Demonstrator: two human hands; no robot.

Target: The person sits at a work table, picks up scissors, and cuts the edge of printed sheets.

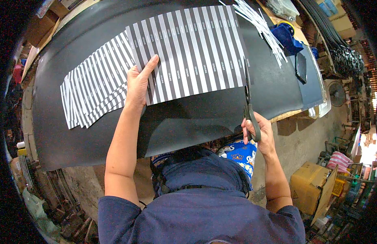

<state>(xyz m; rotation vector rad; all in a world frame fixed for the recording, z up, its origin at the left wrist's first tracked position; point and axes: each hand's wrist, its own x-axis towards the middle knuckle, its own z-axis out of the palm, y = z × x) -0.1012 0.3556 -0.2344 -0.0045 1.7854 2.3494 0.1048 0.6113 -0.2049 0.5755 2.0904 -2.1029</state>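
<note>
A large sheet with black and white stripes and small printed words (188, 53) is held up over the black table. My left hand (141, 81) grips its left edge, thumb on top. In my right hand (259, 132) are black-handled scissors (249, 110), their blades at the sheet's right edge, along a dark stripe. Fingers of that hand are wrapped in the handle loops. To the left, a fanned stack of similar striped sheets (95, 77) lies on the table, partly behind the held sheet.
The black table surface (74, 146) spreads under everything. Thin white strips (263, 32) lie in a pile at the upper right, near a blue cloth (287, 38) and a dark phone-like object (301, 68). A cardboard box (310, 187) stands on the floor at right.
</note>
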